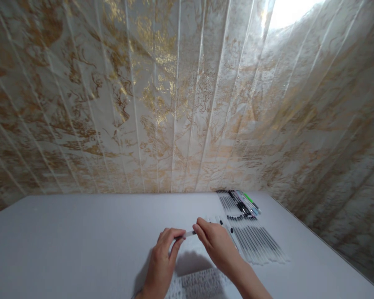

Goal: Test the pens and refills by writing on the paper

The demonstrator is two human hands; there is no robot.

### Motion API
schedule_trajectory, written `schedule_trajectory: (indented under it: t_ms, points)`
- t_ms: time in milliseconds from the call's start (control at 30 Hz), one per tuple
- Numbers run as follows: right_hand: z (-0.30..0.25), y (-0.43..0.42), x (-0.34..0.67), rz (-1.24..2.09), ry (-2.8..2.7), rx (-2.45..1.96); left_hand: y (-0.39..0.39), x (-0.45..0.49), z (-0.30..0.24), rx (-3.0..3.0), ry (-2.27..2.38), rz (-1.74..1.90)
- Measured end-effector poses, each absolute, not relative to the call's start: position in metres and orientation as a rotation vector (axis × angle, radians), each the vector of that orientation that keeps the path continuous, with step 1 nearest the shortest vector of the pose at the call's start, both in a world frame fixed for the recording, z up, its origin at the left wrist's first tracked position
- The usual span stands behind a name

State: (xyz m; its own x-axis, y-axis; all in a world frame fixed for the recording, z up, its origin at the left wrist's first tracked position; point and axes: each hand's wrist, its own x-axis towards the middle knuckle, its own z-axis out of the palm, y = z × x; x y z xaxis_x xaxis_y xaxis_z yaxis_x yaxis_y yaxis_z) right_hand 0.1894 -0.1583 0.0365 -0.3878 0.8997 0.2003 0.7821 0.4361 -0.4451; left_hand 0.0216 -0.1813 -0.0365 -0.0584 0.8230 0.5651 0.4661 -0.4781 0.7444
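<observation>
My left hand [163, 259] and my right hand [216, 245] meet over the white table [65, 241], near its front edge. Between their fingertips they pinch a thin clear pen part [189, 234], each hand closed on one end. Just right of my right hand lies a row of several thin clear refills [258, 245], side by side. Behind them, at the wall, lie several pens [244, 203], one green. Under my wrists sits a white patterned pack [202, 284], partly hidden by my arms.
A wall covering with gold and white marbling [174, 104] rises behind the table and along its right side. The table's right edge [330, 245] runs diagonally toward the front right corner.
</observation>
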Motion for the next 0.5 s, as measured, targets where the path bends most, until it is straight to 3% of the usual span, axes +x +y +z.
schedule_trajectory:
  t_ms: [500]
  points:
    - [0.0411, -0.1608, 0.187, 0.496, -2.27, -1.453, -0.1822, 0.0228, -0.0344, 1.845, 1.392, 1.525]
